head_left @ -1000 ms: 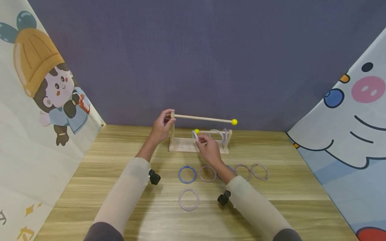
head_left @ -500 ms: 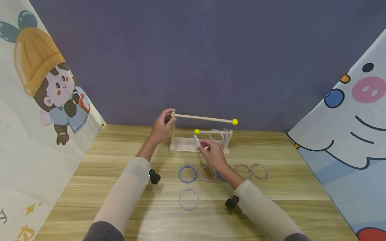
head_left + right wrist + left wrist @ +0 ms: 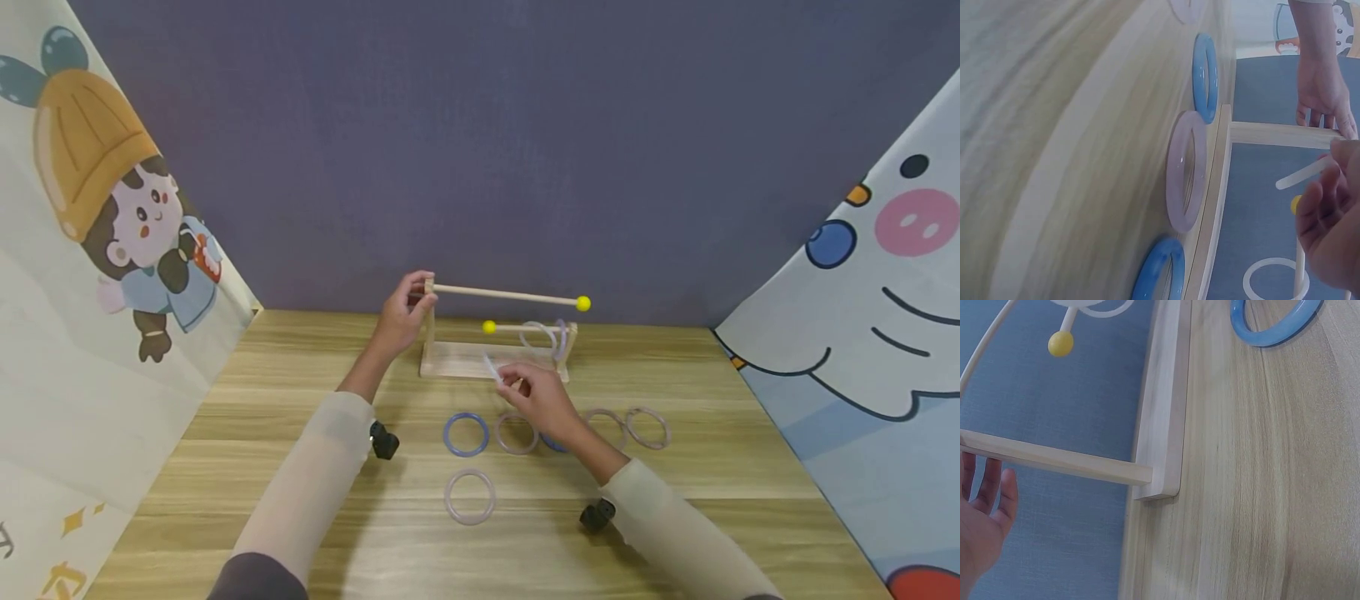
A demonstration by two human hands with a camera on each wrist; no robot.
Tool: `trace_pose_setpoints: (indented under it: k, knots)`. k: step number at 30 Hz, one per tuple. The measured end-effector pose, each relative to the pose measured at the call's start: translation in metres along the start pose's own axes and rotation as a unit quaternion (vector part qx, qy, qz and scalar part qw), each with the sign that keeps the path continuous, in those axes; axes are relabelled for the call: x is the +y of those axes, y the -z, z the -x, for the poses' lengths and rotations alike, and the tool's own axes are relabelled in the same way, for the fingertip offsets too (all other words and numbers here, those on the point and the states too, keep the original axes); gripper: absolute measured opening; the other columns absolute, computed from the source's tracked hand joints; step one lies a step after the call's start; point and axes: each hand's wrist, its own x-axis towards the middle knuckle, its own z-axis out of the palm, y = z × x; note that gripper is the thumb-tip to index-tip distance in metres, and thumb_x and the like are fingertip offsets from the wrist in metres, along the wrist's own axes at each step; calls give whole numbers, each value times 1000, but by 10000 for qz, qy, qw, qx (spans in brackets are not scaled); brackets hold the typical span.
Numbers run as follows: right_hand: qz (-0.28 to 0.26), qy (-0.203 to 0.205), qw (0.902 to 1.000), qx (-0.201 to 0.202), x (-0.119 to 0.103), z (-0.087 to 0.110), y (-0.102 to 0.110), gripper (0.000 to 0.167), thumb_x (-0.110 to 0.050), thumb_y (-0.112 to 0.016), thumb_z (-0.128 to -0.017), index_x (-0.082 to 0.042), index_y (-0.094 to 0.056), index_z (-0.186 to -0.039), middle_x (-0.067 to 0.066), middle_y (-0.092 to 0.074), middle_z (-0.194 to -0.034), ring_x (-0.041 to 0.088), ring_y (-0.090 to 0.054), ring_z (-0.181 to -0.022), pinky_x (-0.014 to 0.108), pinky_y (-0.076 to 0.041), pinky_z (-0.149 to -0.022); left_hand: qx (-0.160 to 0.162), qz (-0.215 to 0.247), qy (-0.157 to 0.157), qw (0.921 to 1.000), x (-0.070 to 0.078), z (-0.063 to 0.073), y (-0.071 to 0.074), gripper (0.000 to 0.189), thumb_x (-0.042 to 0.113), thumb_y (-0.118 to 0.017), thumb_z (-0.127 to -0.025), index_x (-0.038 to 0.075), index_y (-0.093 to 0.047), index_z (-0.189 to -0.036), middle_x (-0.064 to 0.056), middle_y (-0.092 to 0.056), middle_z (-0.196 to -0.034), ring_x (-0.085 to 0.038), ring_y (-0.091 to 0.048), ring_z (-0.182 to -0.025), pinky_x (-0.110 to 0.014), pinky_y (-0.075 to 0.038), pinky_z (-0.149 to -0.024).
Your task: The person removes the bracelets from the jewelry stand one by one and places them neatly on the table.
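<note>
Leaning leftward, a white ring [image 3: 491, 367] sits pinched in the right hand [image 3: 542, 398].

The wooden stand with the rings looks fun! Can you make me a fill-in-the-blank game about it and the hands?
1. The hand pinching the white ring is the person's ____ one.
2. Of the two rods on the stand, the hanging rings are on the ____ (upper or lower) one.
3. The balls on the rod ends are coloured ____.
4. In the head view, the leftmost ring in the long row on the table is coloured ____.

Missing words: right; lower; yellow; blue.
</note>
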Motion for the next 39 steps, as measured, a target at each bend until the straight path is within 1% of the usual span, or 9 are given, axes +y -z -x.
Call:
trace_pose_setpoints:
  k: [4, 10, 14, 17, 20, 24, 31, 35, 39]
  knots:
    - [13, 191, 9995, -248, 0, 7, 3, 21, -7, -78, -89, -5, -75, -109, 7, -76, -89, 0, -49, -54, 17, -42, -47, -21, 12, 34, 10000, -1, -1, -2, 40, 17, -59, -104, 7, -50, -142, -25, -62, -125, -38, -62, -108, -47, -51, -97]
    - [171, 478, 9960, -736, 2, 19, 11, 18, -9, -77, -89, -7, -76, -107, 3, -75, -88, -4, -45, -55, 18, -42, -46, -20, 31, 5, 10000, -2, 0, -1, 40, 17, -59, -104, 8, -50, -142, -24, -62, -124, -37, -62, -108, -46, -52, -97]
    - [263, 724, 9897, -1208, 4, 28, 17, 16, -11, -76, -91, -9, -76, -107, 0, -73, -88, -7, -43, -56, 17, -43, -48, -20, -25, 38, 10000, -2, 1, 0, 40, 19, -59, -104, 10, -50, -142, -23, -63, -124, -35, -62, -107, -44, -52, -93]
    - [410, 991, 9834, -1465, 5, 34, 21, 15, -12, -76, -91, -12, -76, -106, -3, -73, -87, -9, -42, -57, 15, -42, -47, -39, -61, 63, 10000, -1, 1, 0, 41, 21, -59, -104, 12, -50, -143, -22, -63, -124, -35, -63, -106, -43, -53, -91]
    - [664, 1339, 9764, -1558, 7, 41, 23, 14, -14, -77, -91, -15, -76, -105, -7, -72, -86, -10, -41, -59, 13, -41, -49, -50, 31, 51, 10000, -1, 0, -1, 42, 19, -59, -104, 11, -49, -144, -24, -63, -125, -37, -63, -108, -45, -52, -92]
    - [901, 1644, 9685, -1640, 10, 47, 23, 13, -15, -78, -89, -19, -78, -102, -10, -70, -83, -10, -42, -63, 10, -41, -53, -40, 108, 58, 9999, -2, 0, -1, 43, 17, -58, -104, 9, -48, -145, -26, -62, -127, -39, -62, -109, -46, -51, -92]
    - [1096, 2316, 9527, -1633, 11, 58, 23, 18, -12, -83, -84, -18, -79, -100, -11, -71, -80, -9, -44, -59, 5, -37, -55, -26, -41, 128, 9999, 0, 0, 0, 40, 19, -59, -104, 12, -50, -143, -23, -63, -124, -35, -63, -106, -41, -52, -91]
    - [1064, 2311, 9490, -1861, 14, 65, 22, 17, -14, -82, -84, -18, -79, -101, -11, -72, -82, -12, -41, -59, 3, -35, -54, -40, -51, 115, 9999, 1, 1, 0, 40, 19, -59, -104, 11, -50, -142, -23, -63, -123, -36, -63, -106, -43, -54, -91]
    - [975, 2177, 9477, -2121, 17, 72, 23, 15, -15, -80, -87, -18, -78, -102, -11, -72, -85, -11, -44, -63, 5, -38, -56, -27, -34, 95, 9999, 2, 1, 0, 40, 18, -59, -104, 9, -50, -142, -23, -63, -124, -36, -63, -106, -41, -53, -91]
